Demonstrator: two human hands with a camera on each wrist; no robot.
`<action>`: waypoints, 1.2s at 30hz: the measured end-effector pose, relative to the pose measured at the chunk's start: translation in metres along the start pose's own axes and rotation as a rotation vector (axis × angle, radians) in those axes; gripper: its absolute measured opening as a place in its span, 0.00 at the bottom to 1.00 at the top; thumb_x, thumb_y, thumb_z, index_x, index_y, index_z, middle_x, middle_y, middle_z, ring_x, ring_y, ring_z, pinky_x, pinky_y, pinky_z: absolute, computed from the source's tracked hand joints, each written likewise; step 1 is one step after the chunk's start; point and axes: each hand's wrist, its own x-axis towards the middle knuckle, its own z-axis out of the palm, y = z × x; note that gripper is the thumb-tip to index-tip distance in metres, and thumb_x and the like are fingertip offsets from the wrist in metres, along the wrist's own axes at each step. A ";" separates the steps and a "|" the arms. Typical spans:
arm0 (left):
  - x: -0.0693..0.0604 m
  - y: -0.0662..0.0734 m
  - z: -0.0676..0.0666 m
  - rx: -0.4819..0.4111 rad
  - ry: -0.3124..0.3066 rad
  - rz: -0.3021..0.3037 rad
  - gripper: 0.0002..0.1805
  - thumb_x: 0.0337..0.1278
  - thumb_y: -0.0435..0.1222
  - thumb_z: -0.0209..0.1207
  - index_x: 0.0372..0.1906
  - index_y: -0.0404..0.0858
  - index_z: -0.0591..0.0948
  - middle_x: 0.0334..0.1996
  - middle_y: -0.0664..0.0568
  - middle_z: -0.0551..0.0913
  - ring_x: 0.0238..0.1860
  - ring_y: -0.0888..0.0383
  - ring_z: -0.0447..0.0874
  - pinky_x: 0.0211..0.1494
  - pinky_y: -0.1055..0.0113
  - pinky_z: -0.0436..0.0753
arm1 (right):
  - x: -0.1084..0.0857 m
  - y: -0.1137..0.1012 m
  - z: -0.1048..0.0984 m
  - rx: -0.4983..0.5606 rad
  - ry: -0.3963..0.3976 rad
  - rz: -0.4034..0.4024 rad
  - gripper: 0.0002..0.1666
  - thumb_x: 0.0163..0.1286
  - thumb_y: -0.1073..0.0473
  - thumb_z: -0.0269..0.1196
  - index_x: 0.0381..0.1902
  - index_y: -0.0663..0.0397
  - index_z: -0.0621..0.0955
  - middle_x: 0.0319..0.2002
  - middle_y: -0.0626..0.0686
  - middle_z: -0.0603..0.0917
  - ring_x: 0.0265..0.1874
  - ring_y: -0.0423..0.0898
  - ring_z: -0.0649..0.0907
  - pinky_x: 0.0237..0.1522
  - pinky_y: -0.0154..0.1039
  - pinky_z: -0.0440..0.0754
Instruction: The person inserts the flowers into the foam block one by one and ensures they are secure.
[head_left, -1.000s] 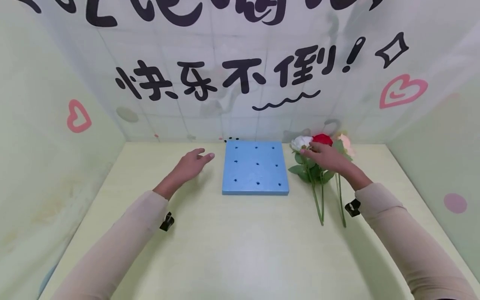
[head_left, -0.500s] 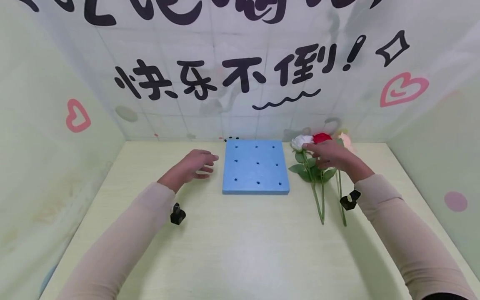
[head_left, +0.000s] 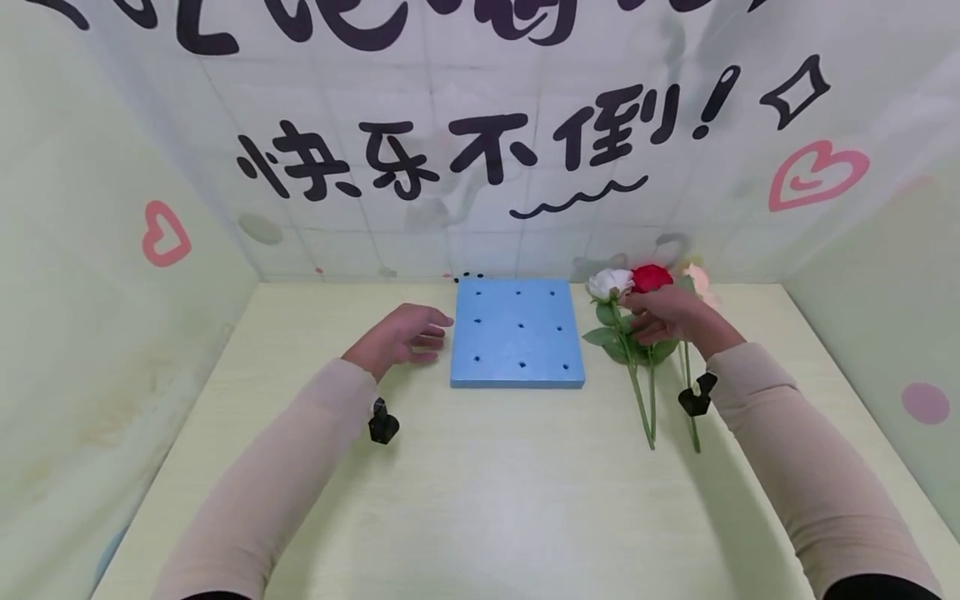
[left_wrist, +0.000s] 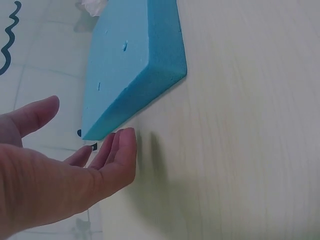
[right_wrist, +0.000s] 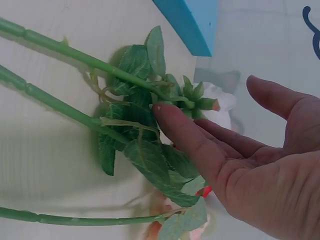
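A blue foam block point(head_left: 517, 342) with several small holes lies flat at the back of the table. My left hand point(head_left: 408, 335) is beside its left edge, fingers loosely bent and holding nothing; the left wrist view shows the hand point(left_wrist: 75, 175) near the block's corner point(left_wrist: 145, 70). To the right lie a white rose point(head_left: 609, 283), a red rose point(head_left: 651, 277) and a pink rose point(head_left: 697, 282). Over their leaves is my right hand point(head_left: 678, 315), thumb apart from the fingers. In the right wrist view the hand's fingertip point(right_wrist: 162, 112) is at the white rose's stem point(right_wrist: 120, 74); contact is unclear.
Behind the table point(head_left: 487, 483) stands a backdrop point(head_left: 375, 83) with black lettering and a pink heart. Pale side walls rise at the left point(head_left: 97, 333) and right point(head_left: 892, 333). Each wrist carries a small black device.
My left hand has moved right, closer to the blue block. Over the roses, my right hand has shifted slightly and its fingers have lowered among the leaves. The roses stay on the table.
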 end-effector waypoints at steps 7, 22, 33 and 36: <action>0.002 0.000 0.011 0.004 0.052 -0.031 0.26 0.60 0.34 0.61 0.63 0.36 0.70 0.61 0.41 0.71 0.59 0.46 0.71 0.62 0.53 0.76 | 0.006 0.004 0.004 0.025 0.007 0.039 0.36 0.75 0.52 0.54 0.69 0.72 0.59 0.66 0.73 0.66 0.55 0.62 0.79 0.58 0.49 0.78; 0.013 -0.009 0.029 0.094 0.153 -0.032 0.28 0.60 0.34 0.62 0.64 0.35 0.67 0.54 0.45 0.70 0.50 0.50 0.70 0.53 0.59 0.81 | 0.024 0.007 0.022 -0.149 0.119 0.068 0.27 0.69 0.56 0.61 0.59 0.68 0.70 0.39 0.60 0.81 0.31 0.47 0.84 0.43 0.44 0.86; 0.020 -0.015 0.037 0.169 0.203 0.012 0.32 0.58 0.31 0.64 0.67 0.37 0.68 0.64 0.46 0.70 0.55 0.51 0.72 0.54 0.61 0.80 | 0.036 0.011 0.027 -0.241 0.150 0.081 0.14 0.67 0.60 0.61 0.44 0.67 0.75 0.30 0.54 0.79 0.26 0.45 0.81 0.34 0.41 0.86; 0.022 -0.016 0.037 0.194 0.218 0.008 0.30 0.57 0.30 0.64 0.66 0.37 0.71 0.62 0.46 0.72 0.50 0.52 0.74 0.51 0.62 0.81 | 0.038 0.012 0.029 -0.241 0.154 0.080 0.22 0.67 0.61 0.62 0.53 0.68 0.71 0.30 0.54 0.78 0.27 0.45 0.81 0.35 0.41 0.86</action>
